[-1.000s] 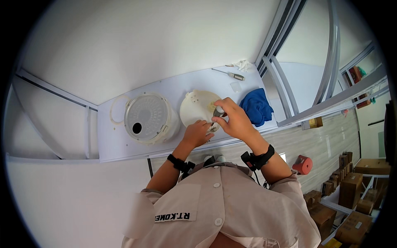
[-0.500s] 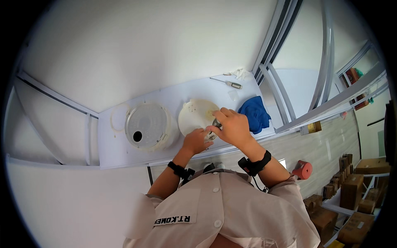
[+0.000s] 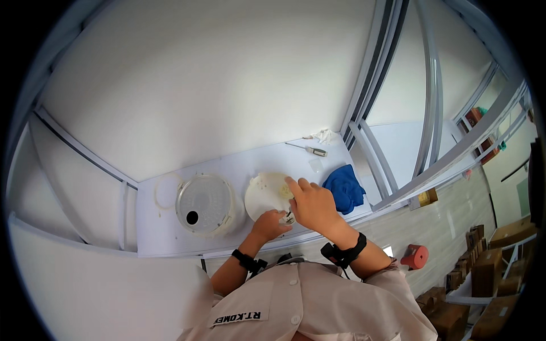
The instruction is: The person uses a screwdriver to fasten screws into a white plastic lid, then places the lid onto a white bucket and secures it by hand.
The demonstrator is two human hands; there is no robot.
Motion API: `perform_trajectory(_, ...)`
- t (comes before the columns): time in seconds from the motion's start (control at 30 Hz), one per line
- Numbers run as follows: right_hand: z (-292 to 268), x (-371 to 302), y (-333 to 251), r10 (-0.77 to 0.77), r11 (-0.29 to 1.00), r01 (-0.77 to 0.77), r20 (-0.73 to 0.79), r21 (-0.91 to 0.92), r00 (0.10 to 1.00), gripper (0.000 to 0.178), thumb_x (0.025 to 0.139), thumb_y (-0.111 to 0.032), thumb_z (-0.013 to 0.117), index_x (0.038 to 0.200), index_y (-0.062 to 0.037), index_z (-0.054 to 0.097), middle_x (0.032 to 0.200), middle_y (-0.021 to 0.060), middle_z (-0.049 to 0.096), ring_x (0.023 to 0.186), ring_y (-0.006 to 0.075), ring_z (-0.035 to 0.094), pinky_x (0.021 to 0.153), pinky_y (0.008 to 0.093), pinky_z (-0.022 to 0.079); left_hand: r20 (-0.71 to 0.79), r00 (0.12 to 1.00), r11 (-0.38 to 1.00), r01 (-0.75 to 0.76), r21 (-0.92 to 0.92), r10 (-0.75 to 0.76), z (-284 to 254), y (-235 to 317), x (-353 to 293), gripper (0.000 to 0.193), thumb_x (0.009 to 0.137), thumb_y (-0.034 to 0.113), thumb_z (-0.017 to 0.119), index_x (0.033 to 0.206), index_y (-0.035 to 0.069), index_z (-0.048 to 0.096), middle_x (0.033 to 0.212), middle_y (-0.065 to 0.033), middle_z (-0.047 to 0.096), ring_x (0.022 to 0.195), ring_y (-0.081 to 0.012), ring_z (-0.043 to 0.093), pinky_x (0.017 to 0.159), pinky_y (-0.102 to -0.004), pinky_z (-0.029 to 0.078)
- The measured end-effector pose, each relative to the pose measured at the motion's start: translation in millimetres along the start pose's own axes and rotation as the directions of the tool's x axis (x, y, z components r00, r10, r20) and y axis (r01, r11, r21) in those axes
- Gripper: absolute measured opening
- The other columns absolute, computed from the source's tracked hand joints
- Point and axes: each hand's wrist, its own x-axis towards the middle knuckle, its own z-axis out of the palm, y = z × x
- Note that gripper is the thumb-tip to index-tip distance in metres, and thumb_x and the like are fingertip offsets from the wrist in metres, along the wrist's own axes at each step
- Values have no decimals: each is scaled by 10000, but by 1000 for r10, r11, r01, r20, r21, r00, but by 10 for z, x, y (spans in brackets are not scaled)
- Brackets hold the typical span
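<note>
Near the front edge of the bench [image 3: 170, 238], by the round white lid [image 3: 260, 200], the left hand [image 3: 269, 226] pinches a small pale part [image 3: 288, 218], which a slack pinch could drop, while the right hand [image 3: 313, 206] curls alongside, grip hidden.

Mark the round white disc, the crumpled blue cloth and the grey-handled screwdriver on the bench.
Round white disc [image 3: 263, 197], head view: its bare upper face.
Crumpled blue cloth [image 3: 344, 190], head view: middle of its folds.
Grey-handled screwdriver [image 3: 312, 150], head view: its handle.
</note>
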Motion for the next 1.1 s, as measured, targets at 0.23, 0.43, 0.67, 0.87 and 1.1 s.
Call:
perform_trajectory(0.23, 34, -1, -46, 28, 991, -16, 89, -130, 996, 450, 886, -330, 773, 1192, -57, 588, 915, 139, 611, 717, 289, 682, 513, 397, 491, -27, 999, 999, -31, -41, 30, 60, -74, 48, 658, 777, 455, 841, 1244, 4, 737, 1005, -250, 741, 961, -407, 713, 867, -472, 572)
perform_trajectory(0.43, 25, -14, 16, -155, 988, 154, -134, -17, 979, 404, 789, -132, 737, 1131, -37, 545, 935, 129, 581, 764, 307, 672, 569, 387, 508, 6, 1000, 1000, 17, -26, -17, 9, 0, 56, 710, 762, 494, 840, 1247, -16, 742, 1023, -264, 743, 977, -402, 717, 872, -471, 573)
perform_trajectory(0.67, 20, -81, -100, -60, 989, 65, 35, -134, 998, 414, 838, -204, 760, 1152, -42, 544, 887, 98, 620, 700, 267, 683, 550, 375, 505, 10, 1000, 999, 24, -39, -24, -4, 53, 78, 693, 756, 474, 839, 1223, -30, 748, 961, -264, 745, 944, -412, 721, 865, -474, 577)
perform_trajectory(0.87, 12, -75, -69, 146, 972, -109, 170, -209, 975, 420, 882, -306, 774, 1132, -45, 561, 831, 89, 622, 635, 253, 675, 496, 355, 475, -8, 1000, 998, 9, -55, -10, 28, 5, 97, 691, 741, 449, 846, 1217, -42, 745, 939, -265, 748, 933, -415, 726, 854, -466, 580)
perform_trajectory(1.1, 56, -149, 70, -131, 991, 134, -130, 13, 983, 477, 807, -308, 805, 1098, -42, 537, 1013, 139, 548, 856, 308, 638, 604, 367, 532, 36, 998, 998, 61, -33, -60, -25, 97, 106, 725, 747, 449, 842, 1260, -51, 729, 1010, -266, 755, 983, -400, 731, 884, -453, 580)
